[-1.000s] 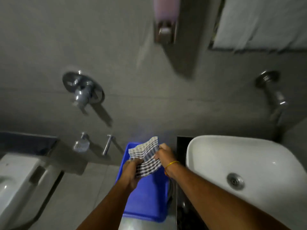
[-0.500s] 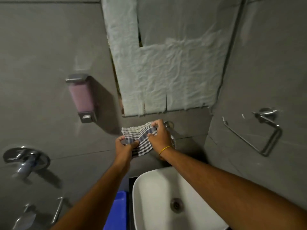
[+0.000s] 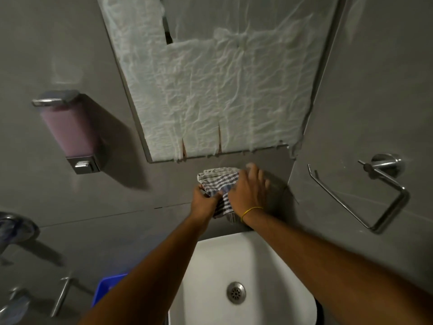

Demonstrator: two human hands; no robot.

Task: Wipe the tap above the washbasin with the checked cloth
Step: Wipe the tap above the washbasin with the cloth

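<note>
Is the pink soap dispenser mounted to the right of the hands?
No, the pink soap dispenser hangs to the left of both the left hand and the right hand.

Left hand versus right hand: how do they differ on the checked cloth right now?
The left hand pinches a bunched edge of the checked cloth; the right hand lies over it with fingers spread. The right hand's wrist wears a yellow band; the left hand's is bare. Both touch the cloth above the washbasin; the tap is hidden.
</note>
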